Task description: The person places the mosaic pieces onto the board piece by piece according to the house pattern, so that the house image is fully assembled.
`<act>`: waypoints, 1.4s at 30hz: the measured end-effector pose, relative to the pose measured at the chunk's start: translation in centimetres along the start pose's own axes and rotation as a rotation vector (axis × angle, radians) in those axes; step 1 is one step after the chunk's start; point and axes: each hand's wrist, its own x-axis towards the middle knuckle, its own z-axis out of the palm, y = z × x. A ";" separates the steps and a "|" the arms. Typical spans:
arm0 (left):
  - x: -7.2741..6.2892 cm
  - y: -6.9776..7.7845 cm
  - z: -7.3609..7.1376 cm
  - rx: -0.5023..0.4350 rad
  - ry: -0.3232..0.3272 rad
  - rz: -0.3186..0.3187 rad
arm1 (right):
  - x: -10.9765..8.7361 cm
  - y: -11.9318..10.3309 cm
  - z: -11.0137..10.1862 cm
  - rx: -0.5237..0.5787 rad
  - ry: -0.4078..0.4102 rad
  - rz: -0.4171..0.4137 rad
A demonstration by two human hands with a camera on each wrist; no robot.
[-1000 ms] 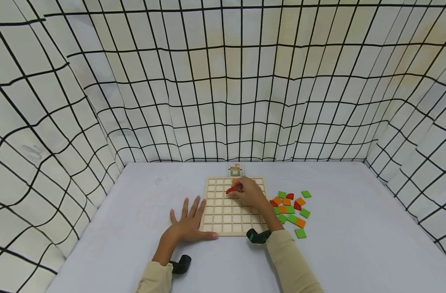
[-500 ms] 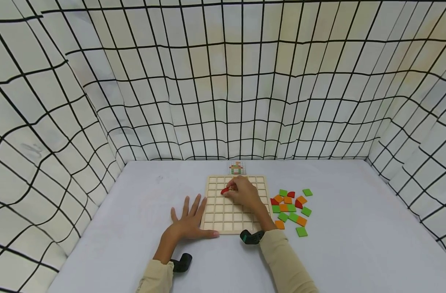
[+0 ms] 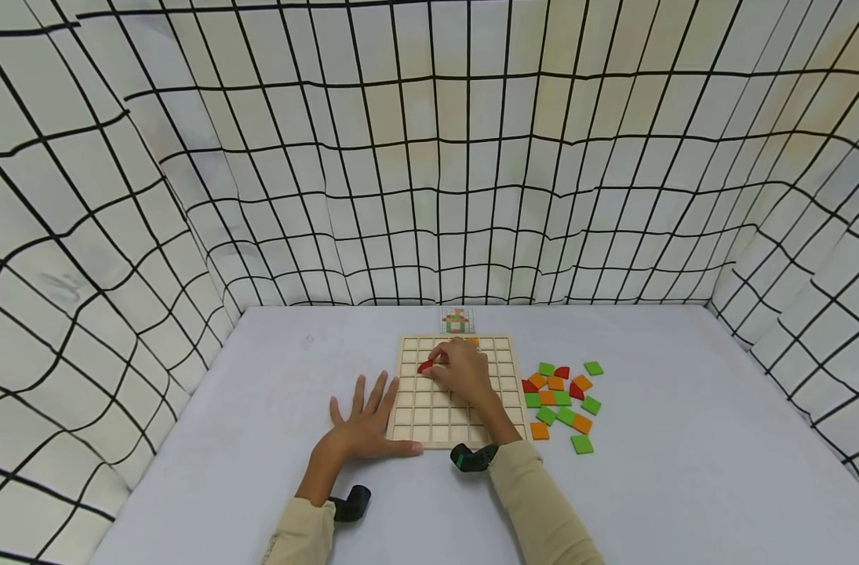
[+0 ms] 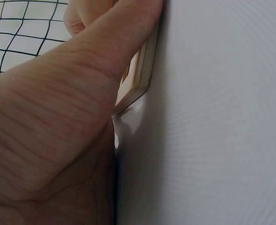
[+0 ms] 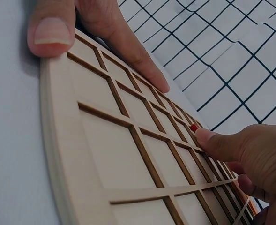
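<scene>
A pale wooden grid board (image 3: 429, 420) lies on the table before me. My left hand (image 3: 362, 435) rests spread at its near left corner, fingertips along the left side and thumb along the front edge. In the right wrist view, that thumb (image 5: 52, 37) presses on the frame. Over the board's upper left squares, my right hand (image 3: 464, 373) pinches a small red tile with a curved edge (image 3: 425, 366) between thumb and fingers. Only the tile's red tip (image 5: 193, 127) shows in the right wrist view. An orange tile (image 3: 474, 341) sits in the top row, partly behind the right hand.
Several loose green, orange and red tiles (image 3: 562, 398) lie spread right of the board. A small card (image 3: 457, 320) printed with a coloured pattern lies behind its far edge. White walls with black grid lines (image 3: 429, 173) enclose the white table (image 3: 655, 439).
My right hand has moved left across the board with the red tile. The orange tile in the top row now shows on the other side of that hand. My left hand stays put.
</scene>
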 end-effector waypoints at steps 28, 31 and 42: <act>-0.1 0.0 0.1 -0.006 0.003 -0.003 | -0.4 -0.1 -0.2 0.076 -0.001 -0.017; -0.2 0.1 0.0 -0.010 0.002 -0.003 | -0.3 -0.1 -0.2 0.078 -0.013 -0.004; -0.2 0.1 0.0 -0.012 0.005 -0.004 | -0.5 0.0 -0.4 0.087 -0.032 -0.011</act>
